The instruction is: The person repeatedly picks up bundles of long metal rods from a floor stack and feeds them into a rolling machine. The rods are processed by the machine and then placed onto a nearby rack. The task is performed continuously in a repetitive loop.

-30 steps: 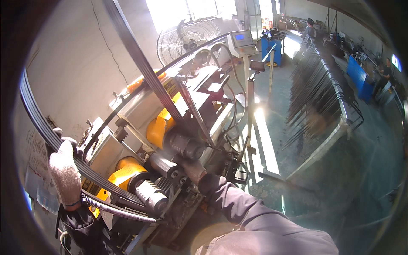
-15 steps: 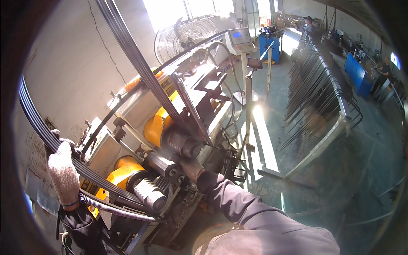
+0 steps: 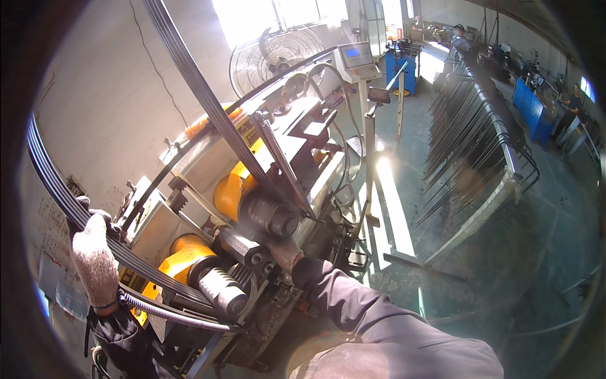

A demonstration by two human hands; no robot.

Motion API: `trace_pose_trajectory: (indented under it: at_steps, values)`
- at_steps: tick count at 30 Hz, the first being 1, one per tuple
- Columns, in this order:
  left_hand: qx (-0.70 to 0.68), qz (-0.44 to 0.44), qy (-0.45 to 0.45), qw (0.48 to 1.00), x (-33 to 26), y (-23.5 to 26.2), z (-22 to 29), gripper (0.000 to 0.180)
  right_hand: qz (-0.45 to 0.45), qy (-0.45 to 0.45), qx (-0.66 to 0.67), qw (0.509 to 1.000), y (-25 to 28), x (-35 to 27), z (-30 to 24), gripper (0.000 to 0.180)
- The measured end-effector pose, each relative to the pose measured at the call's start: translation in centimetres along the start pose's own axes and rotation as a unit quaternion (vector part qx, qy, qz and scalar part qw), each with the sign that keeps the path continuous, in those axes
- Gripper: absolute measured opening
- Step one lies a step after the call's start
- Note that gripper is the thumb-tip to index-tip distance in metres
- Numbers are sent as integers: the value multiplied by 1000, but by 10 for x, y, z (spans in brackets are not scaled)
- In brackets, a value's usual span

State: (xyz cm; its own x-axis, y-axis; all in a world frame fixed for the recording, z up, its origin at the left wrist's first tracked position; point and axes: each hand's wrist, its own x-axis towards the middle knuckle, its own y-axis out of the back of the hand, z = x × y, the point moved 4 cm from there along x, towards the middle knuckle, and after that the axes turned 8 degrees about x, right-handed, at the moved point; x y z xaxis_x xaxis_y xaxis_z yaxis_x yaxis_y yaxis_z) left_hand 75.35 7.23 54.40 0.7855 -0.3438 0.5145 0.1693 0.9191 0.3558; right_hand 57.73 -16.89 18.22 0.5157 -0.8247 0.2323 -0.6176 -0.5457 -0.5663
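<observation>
My left hand (image 3: 95,256), in a pale knit glove, is closed round a bundle of several dark metal rods (image 3: 53,180) at the left. The rods curve down to a grooved steel roller (image 3: 222,290) on a bending machine (image 3: 151,230). A second roller (image 3: 270,215) sits farther back, where another straight stretch of rods (image 3: 208,104) slants down from above. My right hand (image 3: 286,254), also gloved, reaches in below that roller, beside a hexagonal steel block (image 3: 240,245). Its fingers are hidden behind the machine parts, so what it touches cannot be seen.
A coil spring (image 3: 170,309) runs below the rods at the near left. Behind the machine stand a fan (image 3: 276,60) and a control box (image 3: 355,57) on a post. To the right, a rack (image 3: 505,148) carries many bent rods. Another person (image 3: 571,104) stands near a blue cabinet (image 3: 533,110).
Both my hands and the rods stay where they were. Only the person at the far right has shifted slightly.
</observation>
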Motion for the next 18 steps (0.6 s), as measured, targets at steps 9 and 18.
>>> trace_pose_trajectory:
  at_steps: [9, 18]
  values:
    - [15, 1, 7, 1000, -1, 1, 1, 24, -24, 21, -70, 997, 6, 4, 11, 48]
    - [20, -91, -14, 996, -7, 20, -4, 17, -23, 48, -203, 978, 17, 11, 48, 36]
